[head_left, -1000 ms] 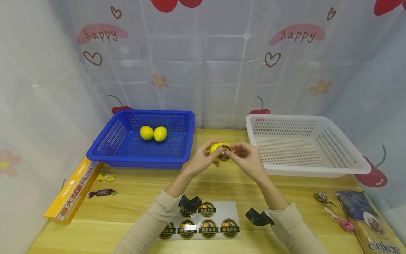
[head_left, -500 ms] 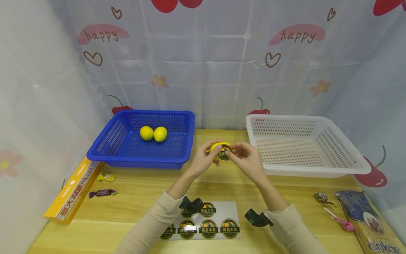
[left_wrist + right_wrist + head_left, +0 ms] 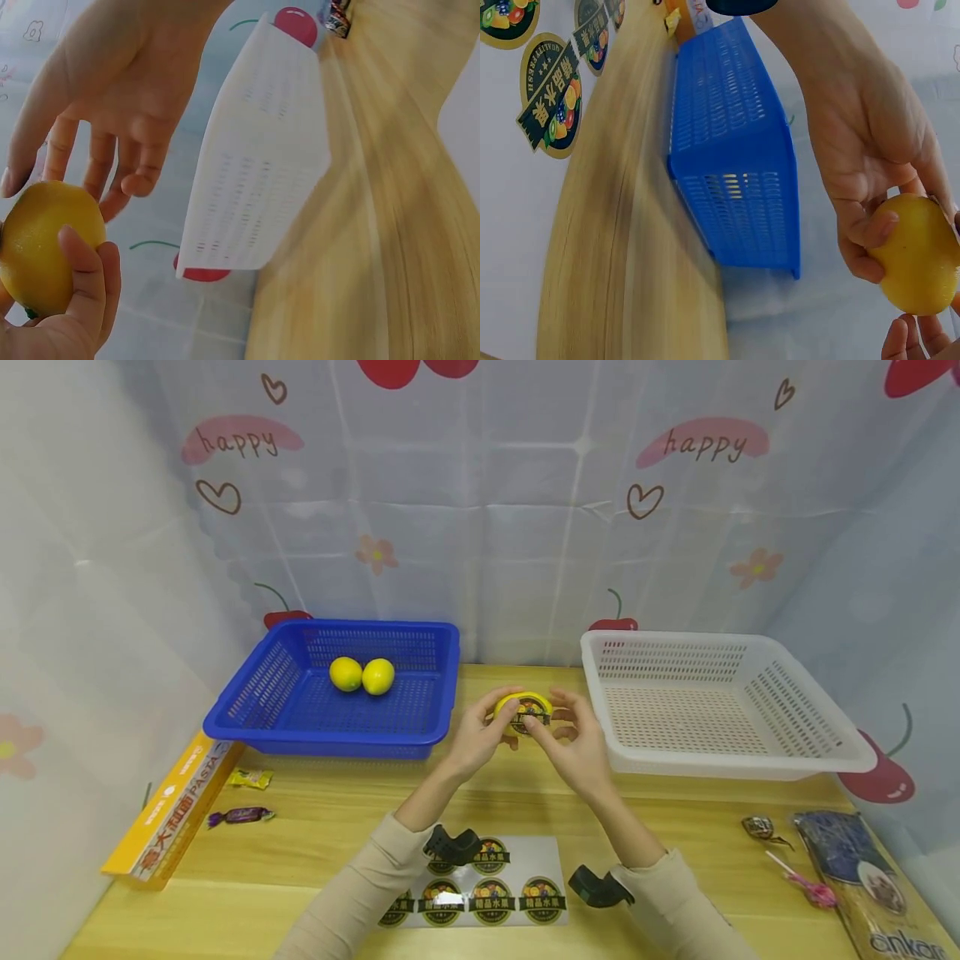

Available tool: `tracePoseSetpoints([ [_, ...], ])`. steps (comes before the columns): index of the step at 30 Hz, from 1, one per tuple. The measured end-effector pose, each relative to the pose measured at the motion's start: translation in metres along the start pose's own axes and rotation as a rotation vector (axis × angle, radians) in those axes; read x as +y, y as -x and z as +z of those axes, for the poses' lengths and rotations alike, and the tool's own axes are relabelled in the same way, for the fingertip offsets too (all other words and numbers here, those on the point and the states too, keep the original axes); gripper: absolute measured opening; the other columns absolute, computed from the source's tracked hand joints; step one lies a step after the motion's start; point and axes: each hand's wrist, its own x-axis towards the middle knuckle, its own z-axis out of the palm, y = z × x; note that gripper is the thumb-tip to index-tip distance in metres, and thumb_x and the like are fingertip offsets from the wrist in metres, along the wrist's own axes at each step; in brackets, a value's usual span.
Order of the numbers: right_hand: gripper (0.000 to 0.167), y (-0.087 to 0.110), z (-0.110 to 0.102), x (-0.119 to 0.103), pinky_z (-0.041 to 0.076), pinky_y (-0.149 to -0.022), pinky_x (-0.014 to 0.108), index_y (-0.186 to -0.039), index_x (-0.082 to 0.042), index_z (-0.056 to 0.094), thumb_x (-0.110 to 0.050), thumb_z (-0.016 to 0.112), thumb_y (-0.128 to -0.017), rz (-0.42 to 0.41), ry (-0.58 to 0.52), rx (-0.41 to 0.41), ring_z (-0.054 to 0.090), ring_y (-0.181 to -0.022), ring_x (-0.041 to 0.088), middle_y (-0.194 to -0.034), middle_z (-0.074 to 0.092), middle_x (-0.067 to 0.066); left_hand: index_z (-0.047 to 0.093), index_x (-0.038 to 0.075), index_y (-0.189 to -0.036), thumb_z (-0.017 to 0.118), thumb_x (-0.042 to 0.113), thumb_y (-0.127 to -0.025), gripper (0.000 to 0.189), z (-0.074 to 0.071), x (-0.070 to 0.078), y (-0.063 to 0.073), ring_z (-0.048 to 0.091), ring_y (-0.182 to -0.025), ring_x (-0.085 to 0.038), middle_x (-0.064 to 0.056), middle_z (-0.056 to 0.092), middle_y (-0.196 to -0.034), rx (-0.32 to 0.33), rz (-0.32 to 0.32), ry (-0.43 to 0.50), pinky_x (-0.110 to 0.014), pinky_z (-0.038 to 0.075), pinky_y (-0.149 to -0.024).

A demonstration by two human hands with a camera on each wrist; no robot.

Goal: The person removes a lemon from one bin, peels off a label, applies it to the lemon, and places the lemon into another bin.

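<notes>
In the head view, my left hand (image 3: 471, 740) grips a yellow lemon (image 3: 43, 247) above the table, fingers wrapped round its side. A round black-and-gold fruit sticker (image 3: 534, 706) lies on the lemon's near face. My right hand (image 3: 579, 750) touches the sticker with its thumb, while its other fingers spread loosely beside the fruit. The left wrist view shows that hand's fingers hanging apart with nothing between them. From the right wrist side, the lemon's plain yellow skin faces the camera and the sticker is hidden.
A blue basket (image 3: 330, 745) with two lemons (image 3: 362, 676) stands back left. At back right is a white basket (image 3: 738, 767). A sticker sheet (image 3: 558, 860) lies in front, partly under the left forearm. Pasta box (image 3: 168, 814), candies (image 3: 243, 815), lollipops (image 3: 813, 892) and a bag (image 3: 873, 885) line the sides.
The right hand's fingers have loosened from the sticker's right edge and spread, its thumb now on the sticker's face. The sticker lies flatter against the lemon. The left hand keeps its grip.
</notes>
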Motion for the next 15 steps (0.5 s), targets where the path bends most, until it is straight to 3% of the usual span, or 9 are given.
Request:
tracePoseSetpoints([
  [2, 0.052, -0.001, 0.002, 0.001, 0.048, -0.069, 0.020, -0.127, 0.002, 0.050, -0.015, 0.072, -0.084, 0.006, -0.002, -0.014, 0.056, -0.099, 0.029, -0.122, 0.054, 0.017, 0.046, -0.008, -0.131, 0.044, 0.011, -0.100, 0.036, 0.001, 0.001, 0.000, 0.058, -0.070, -0.010, -0.024, 0.052, -0.114, -0.008, 0.015, -0.002, -0.022, 0.051, -0.057],
  [7, 0.043, -0.004, 0.007, -0.002, 0.048, -0.069, 0.018, -0.125, 0.005, 0.051, -0.013, 0.066, -0.088, 0.027, -0.022, -0.022, 0.057, -0.099, 0.026, -0.122, 0.055, 0.018, 0.045, -0.011, -0.130, 0.040, 0.004, -0.100, 0.034, 0.004, 0.006, 0.002, 0.057, -0.071, -0.017, -0.027, 0.052, -0.112, -0.017, 0.069, -0.018, -0.023, 0.050, -0.055],
  [15, 0.036, -0.001, 0.012, -0.035, 0.048, -0.064, 0.015, -0.123, 0.014, 0.047, -0.004, 0.055, -0.094, 0.057, -0.074, -0.026, 0.053, -0.086, 0.014, -0.114, 0.054, 0.025, 0.047, -0.017, -0.125, 0.036, 0.000, -0.100, 0.031, 0.017, 0.030, 0.012, 0.051, -0.059, -0.015, -0.030, 0.056, -0.097, 0.026, 0.147, -0.050, -0.024, 0.047, -0.051],
])
